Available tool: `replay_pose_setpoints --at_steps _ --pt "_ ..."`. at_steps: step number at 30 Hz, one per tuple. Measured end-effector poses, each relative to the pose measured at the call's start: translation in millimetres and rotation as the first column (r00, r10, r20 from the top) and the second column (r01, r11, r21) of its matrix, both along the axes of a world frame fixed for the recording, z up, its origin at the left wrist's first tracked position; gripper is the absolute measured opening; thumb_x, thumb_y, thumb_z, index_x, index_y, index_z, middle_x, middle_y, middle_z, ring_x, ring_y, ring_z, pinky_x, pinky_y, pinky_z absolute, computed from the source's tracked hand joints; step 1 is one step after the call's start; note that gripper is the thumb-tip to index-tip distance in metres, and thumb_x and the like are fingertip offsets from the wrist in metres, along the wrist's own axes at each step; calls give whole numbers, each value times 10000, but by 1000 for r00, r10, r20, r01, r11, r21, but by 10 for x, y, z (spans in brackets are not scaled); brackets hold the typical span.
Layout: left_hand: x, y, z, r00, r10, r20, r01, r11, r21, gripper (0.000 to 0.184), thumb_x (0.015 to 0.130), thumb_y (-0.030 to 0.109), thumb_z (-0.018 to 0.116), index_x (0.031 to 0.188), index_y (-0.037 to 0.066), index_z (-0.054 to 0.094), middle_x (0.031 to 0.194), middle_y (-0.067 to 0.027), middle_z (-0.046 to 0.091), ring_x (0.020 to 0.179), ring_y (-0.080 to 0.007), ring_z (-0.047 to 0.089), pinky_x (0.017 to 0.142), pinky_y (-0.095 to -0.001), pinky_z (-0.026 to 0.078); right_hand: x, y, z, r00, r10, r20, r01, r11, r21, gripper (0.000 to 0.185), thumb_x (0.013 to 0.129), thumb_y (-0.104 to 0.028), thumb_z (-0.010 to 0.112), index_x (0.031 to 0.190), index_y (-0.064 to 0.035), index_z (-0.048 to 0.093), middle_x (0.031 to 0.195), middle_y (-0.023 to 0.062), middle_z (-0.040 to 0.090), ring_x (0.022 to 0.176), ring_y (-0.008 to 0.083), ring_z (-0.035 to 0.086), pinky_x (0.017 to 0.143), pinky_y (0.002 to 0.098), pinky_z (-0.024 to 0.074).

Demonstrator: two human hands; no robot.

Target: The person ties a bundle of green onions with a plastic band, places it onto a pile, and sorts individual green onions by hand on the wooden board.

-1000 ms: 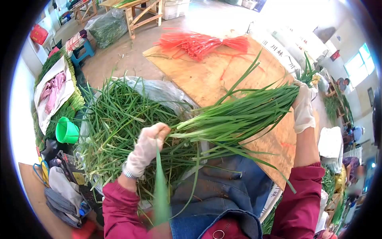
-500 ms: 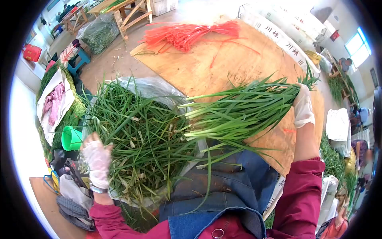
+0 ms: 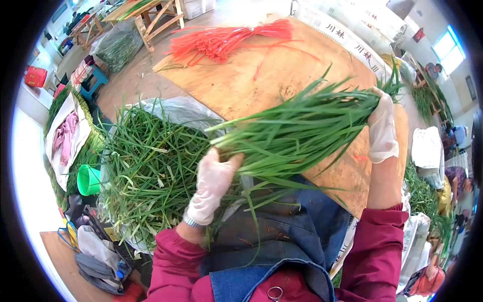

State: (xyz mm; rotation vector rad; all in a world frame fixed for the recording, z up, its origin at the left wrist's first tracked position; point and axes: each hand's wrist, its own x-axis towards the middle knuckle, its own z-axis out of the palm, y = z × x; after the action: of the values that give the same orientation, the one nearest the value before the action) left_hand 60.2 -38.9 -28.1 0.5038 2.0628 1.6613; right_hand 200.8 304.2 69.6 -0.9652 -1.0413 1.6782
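Observation:
A long bunch of Chinese chives [image 3: 297, 133] lies across the middle, with its pale stem ends to the left and green leaf tips to the right. My right hand [image 3: 383, 126], in a whitish glove, is closed around the leaf end. My left hand [image 3: 214, 176], also gloved, is at the pale stem ends, thumb and fingers closed on some stalks; part of the fingers is hidden by the leaves. Below and left of the bunch, a heap of loose chive leaves [image 3: 151, 176] fills a plastic-lined container. A blue apron [image 3: 282, 226] covers my lap.
Red plastic ties [image 3: 216, 43] lie in a bundle on the wooden board [image 3: 241, 90]. White printed boxes [image 3: 347, 40] stand behind it. A green cup [image 3: 89, 179] is beside the heap at left. Bags and cloths [image 3: 98, 256] lie lower left. Other people are at work far right.
My left hand has moved right from the heap's left side to the stem ends of the bunch and closed there. My right hand keeps its hold on the leaf end.

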Motion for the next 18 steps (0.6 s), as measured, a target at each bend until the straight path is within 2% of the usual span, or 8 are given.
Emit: replay_pose_setpoints --at_steps 2,5,7,9,12,16,17,18 --pt "-60 -155 286 970 71 -231 -125 966 -227 316 751 227 633 942 -21 594 803 -160 667 730 -246 652 670 -314 494 -147 -206 129 995 82 -54 -83 996 -23 158 841 -131 507 811 22 531 682 129 570 574 266 562 578 364 487" --pt "-179 -377 495 848 190 -494 -334 917 -220 229 716 129 549 897 -6 588 712 -193 641 694 -348 635 653 -383 491 -406 -386 72 992 83 -95 -91 992 -86 176 853 -146 496 797 18 530 677 116 572 565 251 556 570 356 482" --pt "-272 -431 542 811 155 -564 -388 864 -321 246 724 152 527 891 -19 584 699 -221 623 677 -391 609 651 -422 479 -498 -400 -68 985 115 -125 -129 985 -113 156 839 -124 513 808 28 532 688 116 568 570 245 561 569 363 484" --pt "-352 -440 461 813 73 -578 -387 808 -444 268 743 173 503 889 -38 583 682 -236 610 670 -404 598 662 -447 470 -513 -319 -292 992 53 -117 -69 989 -134 139 825 -105 524 822 34 534 705 119 569 583 241 566 571 368 486" --pt "-408 -490 170 853 107 -511 -287 914 -286 257 762 164 516 902 -39 584 716 -245 613 699 -406 595 671 -436 461 -473 -421 -338 997 -53 -49 46 989 -139 121 819 -97 527 826 24 534 722 115 572 594 239 572 573 363 492" --pt "-321 -420 192 881 108 -461 -277 908 -316 219 760 135 543 889 -41 563 763 -254 614 735 -403 593 673 -426 457 -425 -615 -317 996 -93 -9 91 988 -124 130 815 -107 539 821 23 545 727 113 574 594 222 561 562 338 486" --pt "-339 -423 144 891 140 -433 -263 935 -238 183 745 95 571 882 -26 555 745 -233 608 711 -379 591 656 -400 458 -416 -625 -306 996 -93 -12 92 990 -104 132 820 -113 537 821 19 546 723 110 574 595 219 561 565 339 486" --pt "-327 -442 163 835 147 -530 -280 943 -179 176 756 80 571 900 -22 559 751 -201 613 694 -321 585 646 -372 456 -406 -634 -290 995 -96 -15 94 992 -84 134 825 -118 535 821 15 547 718 107 574 596 217 560 569 340 486"
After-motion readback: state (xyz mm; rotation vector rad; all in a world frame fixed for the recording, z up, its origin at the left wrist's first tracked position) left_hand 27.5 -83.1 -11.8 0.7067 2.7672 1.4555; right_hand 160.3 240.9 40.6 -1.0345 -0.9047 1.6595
